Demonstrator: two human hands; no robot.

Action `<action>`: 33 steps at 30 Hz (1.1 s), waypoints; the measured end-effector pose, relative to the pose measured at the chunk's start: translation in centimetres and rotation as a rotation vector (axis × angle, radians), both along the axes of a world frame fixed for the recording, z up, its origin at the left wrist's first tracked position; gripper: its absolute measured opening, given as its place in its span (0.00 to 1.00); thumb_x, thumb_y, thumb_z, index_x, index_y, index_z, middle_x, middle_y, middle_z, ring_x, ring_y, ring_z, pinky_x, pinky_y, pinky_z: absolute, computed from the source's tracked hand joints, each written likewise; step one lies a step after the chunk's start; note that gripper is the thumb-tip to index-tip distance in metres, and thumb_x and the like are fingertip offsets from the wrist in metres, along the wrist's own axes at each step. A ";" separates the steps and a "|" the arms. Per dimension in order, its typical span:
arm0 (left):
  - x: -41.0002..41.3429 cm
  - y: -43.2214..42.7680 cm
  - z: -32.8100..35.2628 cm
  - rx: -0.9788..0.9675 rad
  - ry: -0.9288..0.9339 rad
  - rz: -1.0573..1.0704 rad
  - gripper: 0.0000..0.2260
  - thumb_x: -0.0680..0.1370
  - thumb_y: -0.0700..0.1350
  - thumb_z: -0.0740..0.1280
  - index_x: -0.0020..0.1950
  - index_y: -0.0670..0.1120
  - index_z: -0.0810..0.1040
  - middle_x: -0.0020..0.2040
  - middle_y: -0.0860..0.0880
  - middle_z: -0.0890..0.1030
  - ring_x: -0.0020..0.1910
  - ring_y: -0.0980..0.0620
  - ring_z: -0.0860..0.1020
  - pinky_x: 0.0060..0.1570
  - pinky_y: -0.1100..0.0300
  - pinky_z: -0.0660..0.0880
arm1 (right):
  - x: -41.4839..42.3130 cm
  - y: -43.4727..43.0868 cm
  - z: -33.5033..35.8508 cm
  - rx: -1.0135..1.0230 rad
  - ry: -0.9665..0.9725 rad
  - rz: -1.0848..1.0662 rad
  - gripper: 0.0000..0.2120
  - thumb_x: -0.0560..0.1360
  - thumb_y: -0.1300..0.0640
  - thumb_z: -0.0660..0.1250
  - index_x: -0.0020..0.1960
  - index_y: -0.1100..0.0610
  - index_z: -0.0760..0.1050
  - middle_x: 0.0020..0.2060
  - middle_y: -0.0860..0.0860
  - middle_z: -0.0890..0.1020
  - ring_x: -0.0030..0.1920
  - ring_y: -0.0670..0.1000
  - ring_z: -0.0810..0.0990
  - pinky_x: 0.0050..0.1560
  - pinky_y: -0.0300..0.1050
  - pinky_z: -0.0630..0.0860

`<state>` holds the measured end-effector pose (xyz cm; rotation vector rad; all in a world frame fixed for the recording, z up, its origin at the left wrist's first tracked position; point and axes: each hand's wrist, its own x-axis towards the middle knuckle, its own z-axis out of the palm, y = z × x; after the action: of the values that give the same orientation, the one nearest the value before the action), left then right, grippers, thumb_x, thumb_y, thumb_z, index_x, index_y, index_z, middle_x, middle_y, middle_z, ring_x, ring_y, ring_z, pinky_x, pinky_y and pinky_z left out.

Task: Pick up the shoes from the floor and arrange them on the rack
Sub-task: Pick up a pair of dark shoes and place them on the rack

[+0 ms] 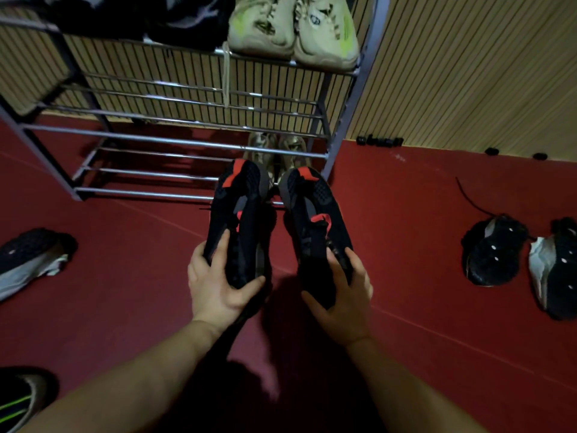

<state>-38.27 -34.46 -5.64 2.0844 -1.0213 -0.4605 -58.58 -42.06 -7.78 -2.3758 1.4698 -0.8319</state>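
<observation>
I hold a pair of black shoes with red accents above the red floor, toes pointing at the metal shoe rack point(175, 137). My left hand point(218, 284) grips the heel of the left black-and-red shoe point(237, 214). The heel of the right black-and-red shoe point(315, 226) sits in the grip of my right hand point(340, 295). Both shoes hover just in front of the rack's lowest shelf. A beige pair point(278, 151) stands on that bottom shelf behind them. A pale cream-and-green pair point(293, 29) sits on an upper shelf.
Dark shoes point(131, 17) fill the upper shelf's left side. On the floor lie a black-and-grey pair point(524, 260) at the right, a black-and-white shoe point(28, 257) at the left, and a dark shoe with green stripes point(18, 398) at the bottom left. A slatted wall point(468, 73) stands behind.
</observation>
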 end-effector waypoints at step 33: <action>9.7 -14.9 10.8 0.121 0.041 -0.197 0.40 0.68 0.58 0.74 0.75 0.55 0.60 0.77 0.42 0.50 0.75 0.43 0.55 0.73 0.55 0.55 | 13.0 -12.4 11.3 0.187 0.195 -0.027 0.38 0.71 0.38 0.66 0.75 0.45 0.54 0.74 0.52 0.53 0.74 0.58 0.52 0.71 0.56 0.57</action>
<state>-28.56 -49.31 5.19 2.0787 -1.2070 -0.6763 -45.56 -54.42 3.52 -2.3542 1.5781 -0.4552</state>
